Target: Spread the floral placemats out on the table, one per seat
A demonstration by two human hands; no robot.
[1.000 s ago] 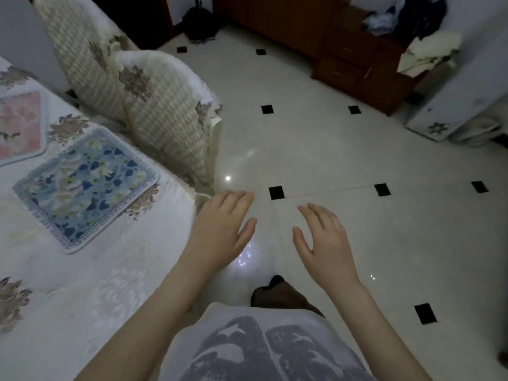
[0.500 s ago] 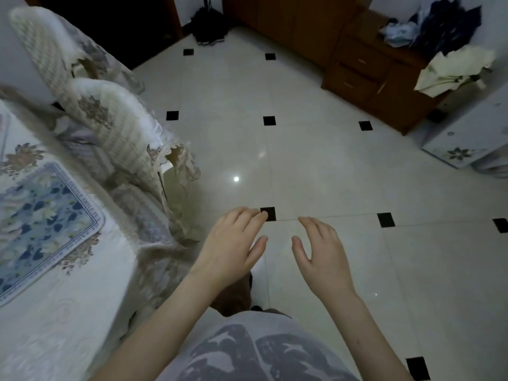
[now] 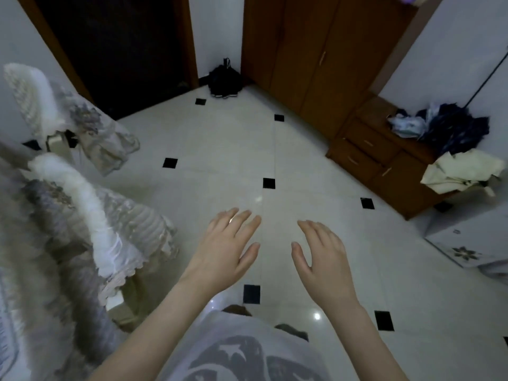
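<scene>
No floral placemat shows clearly in the head view; only a blurred strip of the cloth-covered table remains at the far left edge. My left hand and my right hand hover side by side over the white tiled floor, palms down, fingers spread, holding nothing. Both are well to the right of the table.
Two chairs with cream quilted covers stand along the table's side at left. A wooden wardrobe and a low drawer unit piled with clothes line the right. A dark bag sits by a doorway.
The view has swung right and up, away from the table. The blue floral placemat has left the frame. Both hands stay empty and spread in front of me.
</scene>
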